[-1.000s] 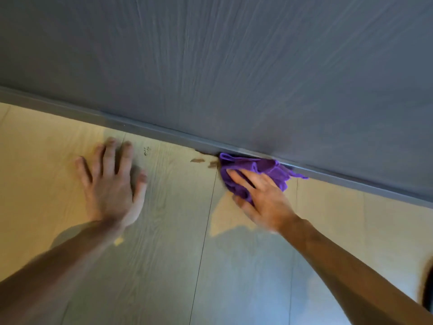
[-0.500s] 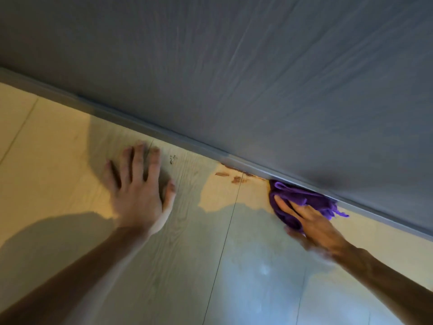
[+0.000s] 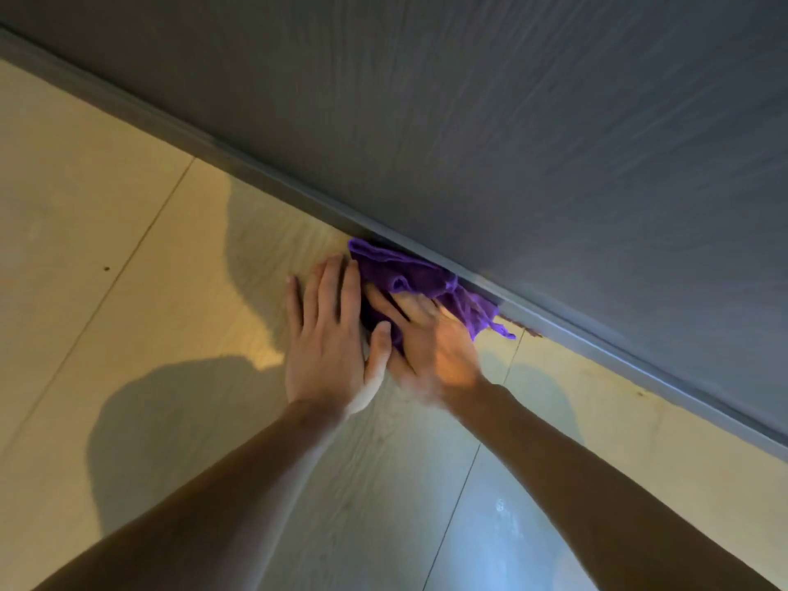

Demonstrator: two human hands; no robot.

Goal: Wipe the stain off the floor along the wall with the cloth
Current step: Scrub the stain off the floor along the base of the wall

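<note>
Purple microfibre, bunched into a loose wad, is the cloth (image 3: 409, 279); it lies on the pale wood-grain floor (image 3: 128, 249) pressed up against the grey skirting (image 3: 554, 322) at the foot of the wall (image 3: 511, 121). The right hand (image 3: 430, 339) lies flat on top of it, fingers spread and pressing down rather than clenched, and is blurred. The left hand (image 3: 328, 334) is open, palm flat on the floor just beside the cloth on its left, thumb touching the right hand; it grips nothing and seems to serve as a brace. A reddish-brown stain (image 3: 518, 325) shows as a thin streak along the join of floor and skirting, just past the cloth's right tail. Its long axis follows the wall, running down and to the right. The right hand is the nearer one, so the coming stroke probably needs to travel rightward along the skirting.
</note>
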